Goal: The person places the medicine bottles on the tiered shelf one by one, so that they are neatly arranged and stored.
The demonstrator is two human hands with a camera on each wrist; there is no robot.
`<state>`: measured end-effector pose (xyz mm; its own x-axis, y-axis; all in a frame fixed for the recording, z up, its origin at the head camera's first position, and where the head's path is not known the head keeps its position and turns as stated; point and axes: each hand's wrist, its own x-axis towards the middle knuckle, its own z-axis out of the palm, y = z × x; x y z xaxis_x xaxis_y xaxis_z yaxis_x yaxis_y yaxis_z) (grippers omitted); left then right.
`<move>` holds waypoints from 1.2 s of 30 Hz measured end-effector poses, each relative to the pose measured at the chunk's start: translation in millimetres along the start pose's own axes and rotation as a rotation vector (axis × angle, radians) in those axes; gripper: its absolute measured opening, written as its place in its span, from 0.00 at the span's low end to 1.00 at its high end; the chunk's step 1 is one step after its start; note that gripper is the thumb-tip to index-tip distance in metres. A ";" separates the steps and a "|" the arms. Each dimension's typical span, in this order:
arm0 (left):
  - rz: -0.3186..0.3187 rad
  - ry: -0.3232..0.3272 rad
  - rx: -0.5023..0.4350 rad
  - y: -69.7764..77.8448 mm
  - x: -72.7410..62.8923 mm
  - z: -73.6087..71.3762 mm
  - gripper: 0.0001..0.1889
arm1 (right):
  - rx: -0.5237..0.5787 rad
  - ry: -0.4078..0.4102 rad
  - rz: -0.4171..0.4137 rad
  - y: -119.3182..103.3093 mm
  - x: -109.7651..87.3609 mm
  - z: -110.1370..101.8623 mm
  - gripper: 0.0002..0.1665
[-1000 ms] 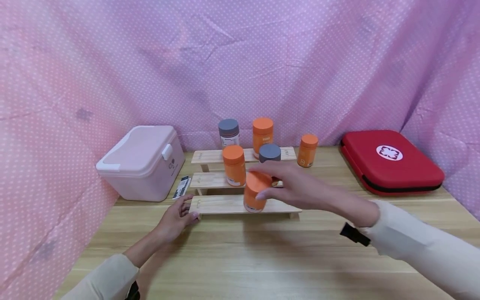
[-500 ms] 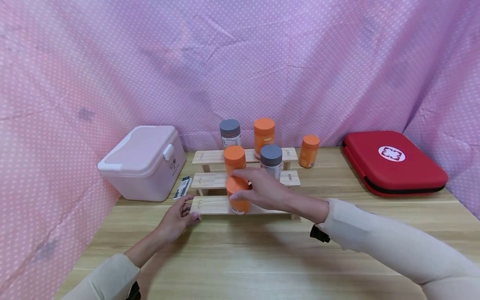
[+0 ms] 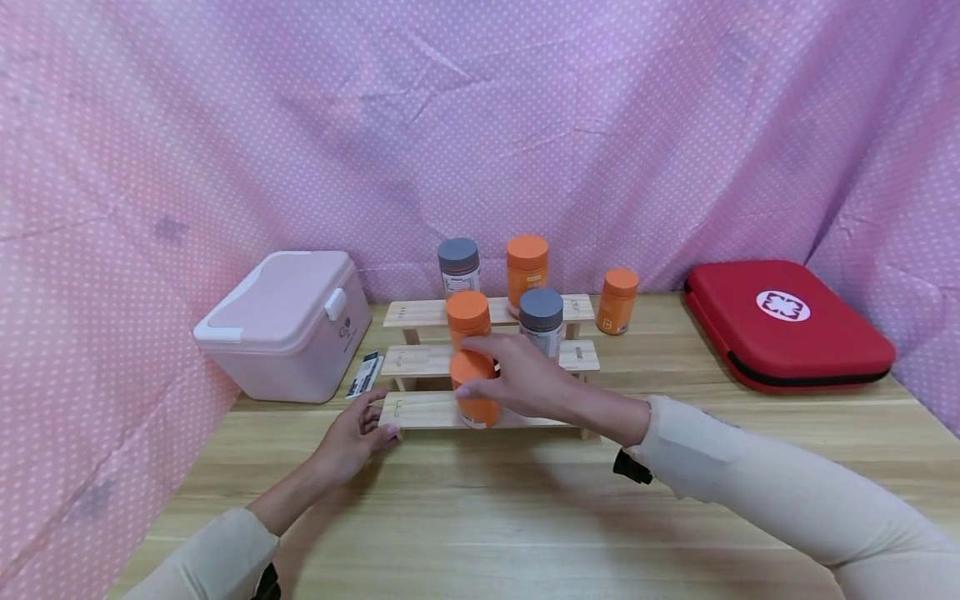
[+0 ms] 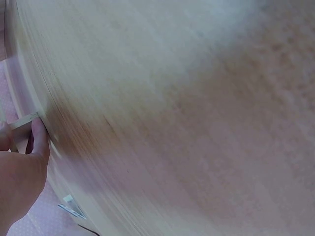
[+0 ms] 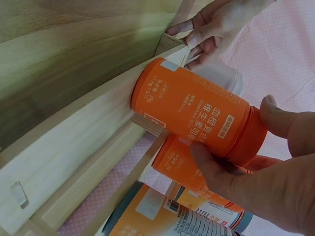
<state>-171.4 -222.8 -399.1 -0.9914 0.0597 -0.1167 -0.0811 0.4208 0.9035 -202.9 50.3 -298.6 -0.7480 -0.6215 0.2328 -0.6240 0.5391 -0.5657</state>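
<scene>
My right hand point(image 3: 528, 379) grips an orange supplement bottle point(image 5: 192, 105) near its cap, thumb on one side and fingers on the other. The bottle stands upright with its base on the lowest step of a three-step wooden rack point(image 3: 423, 410), left of the step's middle. With thumb and fingers, my left hand point(image 3: 348, 442) pinches the left end of that same step; the left wrist view shows the board end point(image 4: 24, 119) between them. Directly behind the held bottle, another orange bottle point(image 3: 468, 312) is on the middle step, beside a grey-capped bottle point(image 3: 542, 321).
On the top step are a grey-capped bottle point(image 3: 459, 267) and an orange bottle point(image 3: 527, 271). A smaller orange bottle point(image 3: 617, 302) stands right of the rack. A pink lidded box point(image 3: 285, 325) and a small printed packet point(image 3: 364, 375) lie left; a red zip case point(image 3: 787, 325) lies right.
My right hand has carried the orange bottle leftward along the lowest step, uncovering the grey-capped bottle behind; over the last half second it barely moves. My left hand stays at the rack's end.
</scene>
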 end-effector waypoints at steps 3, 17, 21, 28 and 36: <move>-0.002 0.001 0.003 0.6 -0.4 0.1 0.31 | 0.005 0.012 0.001 0.1 -0.4 0.9 0.28; -0.018 0.009 0.011 1.7 0.7 1.1 0.30 | 0.035 0.018 -0.012 2.7 -3.5 4.4 0.33; -0.019 0.014 0.021 1.7 0.8 1.2 0.30 | 0.044 0.010 -0.042 5.0 -5.4 4.9 0.35; -0.025 0.004 -0.002 3.2 -0.6 1.7 0.30 | 0.061 0.011 -0.045 4.7 -13.4 -2.9 0.35; -0.019 -0.002 -0.028 2.6 -0.9 0.3 0.30 | 0.085 0.060 -0.031 12.0 -33.7 -17.7 0.40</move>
<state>-170.7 -221.5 -396.8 -0.9894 0.0536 -0.1349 -0.1029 0.3965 0.9122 -189.2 87.8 -299.3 -0.7424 -0.6006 0.2968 -0.6275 0.4682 -0.6222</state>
